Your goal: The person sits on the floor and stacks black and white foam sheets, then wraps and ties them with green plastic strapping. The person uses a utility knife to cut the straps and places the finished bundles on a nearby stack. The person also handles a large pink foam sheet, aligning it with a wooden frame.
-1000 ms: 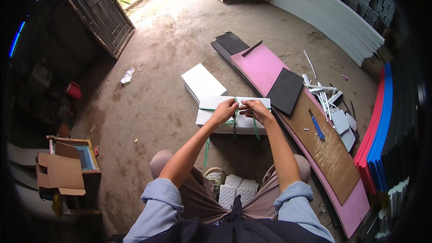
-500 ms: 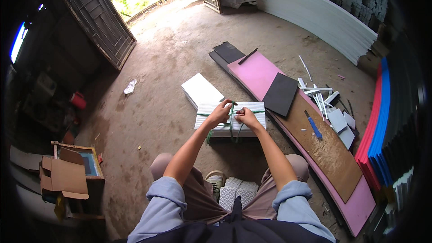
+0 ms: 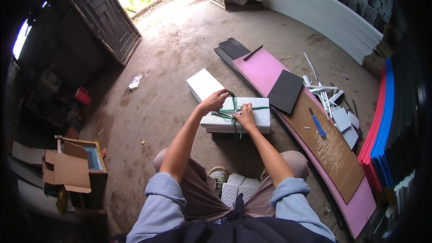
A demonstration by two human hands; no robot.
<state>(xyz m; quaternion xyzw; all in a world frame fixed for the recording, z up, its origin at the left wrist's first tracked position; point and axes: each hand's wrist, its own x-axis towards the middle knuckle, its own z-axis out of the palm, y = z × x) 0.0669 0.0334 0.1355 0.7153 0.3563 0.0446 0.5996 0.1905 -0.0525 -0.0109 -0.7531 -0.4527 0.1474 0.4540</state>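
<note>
In front of my knees lies a bundle of white sheets (image 3: 261, 118), flat on a dark block, with green string (image 3: 260, 108) running across it both ways. My left hand (image 3: 214, 102) is over the far left of the bundle, its fingers closed on a stretch of string raised near the far edge. At the crossing of the strings, my right hand (image 3: 245, 116) presses down with fingers pinched on the string. Whether a knot lies under those fingers is hidden. Behind the bundle on the left sits another white stack (image 3: 204, 81).
To the right, a long pink sheet (image 3: 261, 73) carries a dark panel (image 3: 285, 91) and a brown board (image 3: 333, 162) with a blue-handled cutter (image 3: 318, 125). White offcuts (image 3: 344, 121) lie beyond. At left stands an open cardboard box (image 3: 71, 171); a crumpled white scrap (image 3: 135, 81) lies on the floor.
My left hand has drawn away to the left with the string. My right hand has come down closer onto the string crossing. The whole view has shifted slightly.
</note>
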